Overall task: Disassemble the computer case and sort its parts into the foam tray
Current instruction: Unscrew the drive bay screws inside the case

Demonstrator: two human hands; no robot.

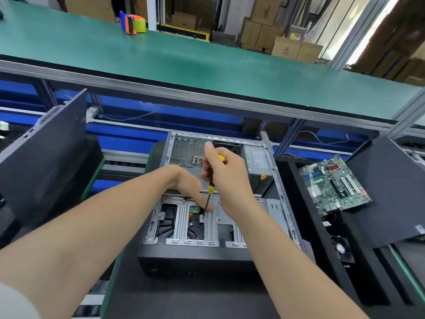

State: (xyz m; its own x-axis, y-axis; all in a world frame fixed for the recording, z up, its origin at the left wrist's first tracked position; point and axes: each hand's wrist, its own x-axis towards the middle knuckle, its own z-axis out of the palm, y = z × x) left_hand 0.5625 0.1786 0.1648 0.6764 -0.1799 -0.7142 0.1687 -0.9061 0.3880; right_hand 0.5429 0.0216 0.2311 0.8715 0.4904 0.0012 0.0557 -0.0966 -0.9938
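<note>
Crowding the screwdriver [210,188], left hand [187,181], motherboard [334,184] right of case [195,261], panel [46,143] left

Nothing is legible: the power supply label [258,158] and cardboard box [286,49] markings blur.

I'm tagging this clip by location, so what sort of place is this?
Probably a factory or warehouse disassembly line: a long green work surface on a metal frame, stacked cardboard boxes behind it, and an opened computer case at the station.
</note>
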